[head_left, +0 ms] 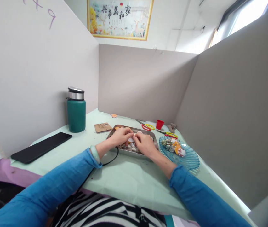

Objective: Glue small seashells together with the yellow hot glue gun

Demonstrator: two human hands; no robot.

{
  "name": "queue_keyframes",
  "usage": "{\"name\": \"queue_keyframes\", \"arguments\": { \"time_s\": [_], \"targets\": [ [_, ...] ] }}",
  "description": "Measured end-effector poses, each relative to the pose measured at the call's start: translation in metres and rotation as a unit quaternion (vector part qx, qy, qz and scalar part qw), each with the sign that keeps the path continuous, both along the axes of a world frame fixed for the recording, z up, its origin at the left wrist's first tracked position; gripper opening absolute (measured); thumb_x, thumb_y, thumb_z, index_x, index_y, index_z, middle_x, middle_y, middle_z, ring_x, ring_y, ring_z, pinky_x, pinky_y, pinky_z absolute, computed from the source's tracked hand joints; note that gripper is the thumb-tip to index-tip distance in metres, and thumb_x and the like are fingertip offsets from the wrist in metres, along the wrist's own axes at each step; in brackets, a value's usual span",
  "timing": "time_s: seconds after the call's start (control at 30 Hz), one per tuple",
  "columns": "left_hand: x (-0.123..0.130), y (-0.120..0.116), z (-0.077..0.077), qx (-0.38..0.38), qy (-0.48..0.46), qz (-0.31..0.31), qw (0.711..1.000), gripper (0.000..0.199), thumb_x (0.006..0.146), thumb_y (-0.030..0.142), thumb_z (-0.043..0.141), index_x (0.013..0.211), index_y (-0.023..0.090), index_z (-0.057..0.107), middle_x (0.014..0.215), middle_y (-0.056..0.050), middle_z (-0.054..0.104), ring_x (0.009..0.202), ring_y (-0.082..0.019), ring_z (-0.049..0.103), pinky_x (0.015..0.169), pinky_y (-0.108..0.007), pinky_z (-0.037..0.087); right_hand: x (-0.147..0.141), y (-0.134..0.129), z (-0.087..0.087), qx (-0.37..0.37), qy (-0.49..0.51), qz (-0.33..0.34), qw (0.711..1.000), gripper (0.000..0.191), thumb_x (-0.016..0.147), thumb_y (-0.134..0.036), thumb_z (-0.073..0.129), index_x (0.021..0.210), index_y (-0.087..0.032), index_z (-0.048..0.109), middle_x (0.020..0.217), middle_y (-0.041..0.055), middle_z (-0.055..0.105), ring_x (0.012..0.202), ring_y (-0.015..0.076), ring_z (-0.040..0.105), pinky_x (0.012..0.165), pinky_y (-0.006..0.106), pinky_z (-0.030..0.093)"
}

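Note:
Both hands meet over a metal tray [129, 152] that holds several small pale and orange pieces, too small to tell apart. My left hand [122, 136], with a pale green bangle on its wrist, has its thumb and fingers pinched together. Opposite it, the fingers of my right hand [144, 142] are pinched too, close to the left fingertips. A small white piece [130, 139] shows between the fingertips; its kind is not clear. To the right of my right wrist stands a blue ribbed glass plate [191, 159] with small orange, white and grey-green pieces on it.
A green bottle [76, 115] and a black phone-like slab [42, 146] stand and lie on the left. Behind the tray are a brown card [103, 127], scissors [149, 126], a red cup [159, 124] and a second pair of scissors [170, 135]. Grey panels [145, 82] enclose the table.

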State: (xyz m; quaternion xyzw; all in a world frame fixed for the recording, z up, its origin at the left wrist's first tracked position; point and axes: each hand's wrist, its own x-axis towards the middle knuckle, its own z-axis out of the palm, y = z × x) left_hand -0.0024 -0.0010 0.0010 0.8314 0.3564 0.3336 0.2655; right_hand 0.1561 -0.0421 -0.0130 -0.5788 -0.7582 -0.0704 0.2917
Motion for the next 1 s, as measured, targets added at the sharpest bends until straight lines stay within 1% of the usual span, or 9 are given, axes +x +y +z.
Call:
{"name": "queue_keyframes", "arguments": {
  "time_s": [0.27, 0.43, 0.73, 0.9, 1.0],
  "targets": [
    [0.0002, -0.0021, 0.0009, 0.015, -0.004, 0.013, 1.000, 0.030, 0.081, 0.040, 0.043, 0.081, 0.014, 0.058, 0.046, 0.003, 0.055, 0.042, -0.011, 0.056, 0.042, -0.017, 0.038, -0.0009, -0.0009, 0.0016, 0.006, 0.018, -0.001, 1.000, 0.036, 0.089, -0.042, 0.037, 0.079, -0.019, 0.063, 0.067, 0.0015, 0.064, 0.058, 0.0115, 0.053, 0.055, 0.022, 0.028],
    [0.0002, -0.0032, 0.0019, 0.014, -0.010, 0.014, 1.000, 0.031, 0.080, 0.041, 0.044, 0.079, 0.014, 0.058, 0.047, 0.002, 0.056, 0.044, -0.011, 0.057, 0.043, -0.018, 0.039, -0.0004, -0.0014, 0.0015, 0.013, 0.025, 0.012, 1.000, 0.034, 0.089, -0.040, 0.037, 0.080, -0.019, 0.063, 0.068, 0.0015, 0.065, 0.059, 0.0115, 0.054, 0.055, 0.021, 0.029],
    [0.0004, -0.0023, 0.0005, 0.004, -0.021, 0.009, 1.000, 0.031, 0.079, 0.043, 0.045, 0.079, 0.014, 0.057, 0.048, 0.002, 0.054, 0.042, -0.011, 0.056, 0.040, -0.017, 0.038, 0.0000, 0.0001, -0.0004, 0.008, 0.031, 0.030, 0.999, 0.032, 0.090, -0.037, 0.037, 0.079, -0.020, 0.062, 0.070, 0.0020, 0.065, 0.061, 0.0118, 0.055, 0.056, 0.021, 0.030],
    [0.0008, -0.0009, 0.0002, -0.009, -0.029, 0.007, 1.000, 0.031, 0.079, 0.044, 0.046, 0.082, 0.014, 0.056, 0.055, 0.002, 0.057, 0.042, -0.010, 0.055, 0.038, -0.017, 0.038, -0.0004, -0.0008, 0.0013, 0.001, 0.035, 0.031, 0.999, 0.032, 0.089, -0.037, 0.037, 0.080, -0.020, 0.062, 0.071, 0.0020, 0.066, 0.061, 0.0118, 0.055, 0.057, 0.021, 0.031],
    [0.0008, -0.0004, 0.0000, -0.008, -0.028, 0.004, 1.000, 0.032, 0.079, 0.044, 0.046, 0.081, 0.014, 0.056, 0.053, 0.002, 0.056, 0.042, -0.011, 0.055, 0.039, -0.017, 0.038, -0.0003, -0.0008, 0.0017, -0.003, 0.037, 0.030, 0.999, 0.032, 0.089, -0.036, 0.037, 0.079, -0.020, 0.063, 0.071, 0.0022, 0.066, 0.062, 0.0119, 0.055, 0.058, 0.021, 0.031]
  ]
}}
